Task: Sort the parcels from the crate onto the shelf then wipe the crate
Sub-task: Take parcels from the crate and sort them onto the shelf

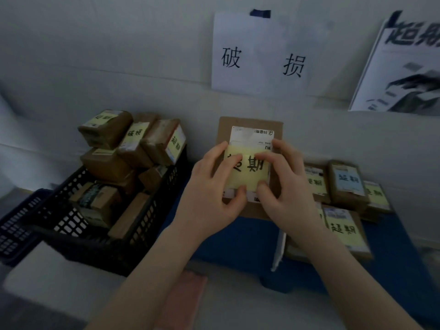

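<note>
A flat brown cardboard parcel (250,122) with a white shipping label and a yellow sticky note is held upright in front of me. My left hand (212,186) grips its left side and my right hand (283,186) grips its right side, fingers over the yellow note. To the left stands a black plastic crate (147,225) piled with several brown parcels (107,129), most with yellow notes. On the blue shelf surface (228,241) to the right lie several flat parcels (345,232) with yellow notes.
A white paper sign (259,55) with two black characters is taped to the wall above the parcel. Another printed sheet (404,67) hangs at the right. A pink cloth (183,301) lies near the front. A dark blue basket (16,225) sits left of the crate.
</note>
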Available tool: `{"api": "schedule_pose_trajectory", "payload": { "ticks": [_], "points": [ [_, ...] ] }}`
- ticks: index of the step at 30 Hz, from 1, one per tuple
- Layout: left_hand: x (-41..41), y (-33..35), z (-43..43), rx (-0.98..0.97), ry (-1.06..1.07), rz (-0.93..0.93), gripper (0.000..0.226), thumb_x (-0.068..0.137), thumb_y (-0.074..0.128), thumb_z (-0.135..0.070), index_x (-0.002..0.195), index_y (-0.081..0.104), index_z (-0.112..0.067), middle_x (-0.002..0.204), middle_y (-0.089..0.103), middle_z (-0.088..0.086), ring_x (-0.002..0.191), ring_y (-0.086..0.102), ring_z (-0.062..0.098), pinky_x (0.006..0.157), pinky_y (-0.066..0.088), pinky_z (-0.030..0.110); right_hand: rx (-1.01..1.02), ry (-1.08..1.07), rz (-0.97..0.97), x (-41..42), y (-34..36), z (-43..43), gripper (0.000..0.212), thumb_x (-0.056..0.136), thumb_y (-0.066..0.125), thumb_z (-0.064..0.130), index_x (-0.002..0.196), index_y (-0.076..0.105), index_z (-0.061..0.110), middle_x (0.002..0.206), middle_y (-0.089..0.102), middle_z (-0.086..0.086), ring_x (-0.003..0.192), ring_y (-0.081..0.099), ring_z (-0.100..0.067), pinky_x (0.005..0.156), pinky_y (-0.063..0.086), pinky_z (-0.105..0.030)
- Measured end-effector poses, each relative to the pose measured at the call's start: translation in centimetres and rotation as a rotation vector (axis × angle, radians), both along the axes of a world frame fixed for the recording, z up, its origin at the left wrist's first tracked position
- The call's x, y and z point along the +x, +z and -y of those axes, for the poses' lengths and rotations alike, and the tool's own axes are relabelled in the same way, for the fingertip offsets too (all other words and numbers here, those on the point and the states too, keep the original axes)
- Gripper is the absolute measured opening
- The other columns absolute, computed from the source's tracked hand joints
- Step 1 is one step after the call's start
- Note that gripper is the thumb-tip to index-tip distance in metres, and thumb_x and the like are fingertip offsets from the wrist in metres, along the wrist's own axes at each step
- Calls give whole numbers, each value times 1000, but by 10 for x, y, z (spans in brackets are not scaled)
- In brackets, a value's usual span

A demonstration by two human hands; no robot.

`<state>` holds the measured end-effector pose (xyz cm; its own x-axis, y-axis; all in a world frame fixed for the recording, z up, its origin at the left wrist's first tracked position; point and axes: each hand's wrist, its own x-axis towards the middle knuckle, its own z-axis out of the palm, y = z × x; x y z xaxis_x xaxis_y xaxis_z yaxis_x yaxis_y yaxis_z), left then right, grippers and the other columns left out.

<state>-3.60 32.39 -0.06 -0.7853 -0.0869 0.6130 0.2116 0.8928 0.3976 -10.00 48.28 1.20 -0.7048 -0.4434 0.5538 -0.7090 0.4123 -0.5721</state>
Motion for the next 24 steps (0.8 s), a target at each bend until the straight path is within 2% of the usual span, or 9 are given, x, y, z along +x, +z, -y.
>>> {"api": "schedule_pose_trajectory", "payload": {
  "ticks": [3,6,9,13,17,21,24],
  "points": [
    [4,0,-16,-7,-9,7,55,86,52,-43,133,50,-15,146,34,7,127,42,24,98,45,34,8,-14,-7,4,1,-17,41,83,54,21,124,52,21,145,26,5,126,27,0,91,23,6],
    [8,1,-21,-8,-17,20,55,86,51,-43,133,50,-14,146,35,8,126,43,25,94,48,35,14,-20,-14,8,1,-23,39,86,57,13,124,52,19,145,27,3,123,27,1,89,23,7],
    [10,1,-22,-15,-10,32,56,86,51,-44,134,50,-15,147,35,8,125,44,26,92,48,33,28,-31,-9,11,0,-24,38,86,59,13,123,53,18,145,29,2,125,28,0,91,23,6],
    [12,-2,-27,-16,-38,54,57,86,49,-46,134,50,-15,146,35,7,124,45,26,93,45,31,24,-47,1,14,-4,-29,35,88,60,17,123,53,18,144,29,4,120,23,17,90,22,8],
    [13,-8,-41,-14,-53,104,58,85,48,-47,135,49,-17,147,34,5,124,44,25,91,48,33,23,-74,48,16,-13,-45,33,88,61,19,121,54,21,143,28,6,125,26,4,91,23,7],
    [10,-11,-63,-39,-49,113,57,86,48,-48,135,47,-20,149,31,2,125,42,22,90,42,26,-2,-73,58,12,-19,-65,34,87,62,19,119,53,25,143,28,7,129,27,0,90,27,6],
    [5,-12,-86,-34,-21,104,57,86,48,-48,136,45,-21,150,29,0,125,41,21,89,43,24,-12,-65,60,5,-21,-85,34,86,61,22,119,52,27,143,26,11,132,28,-3,95,35,-8]
  ]
}}
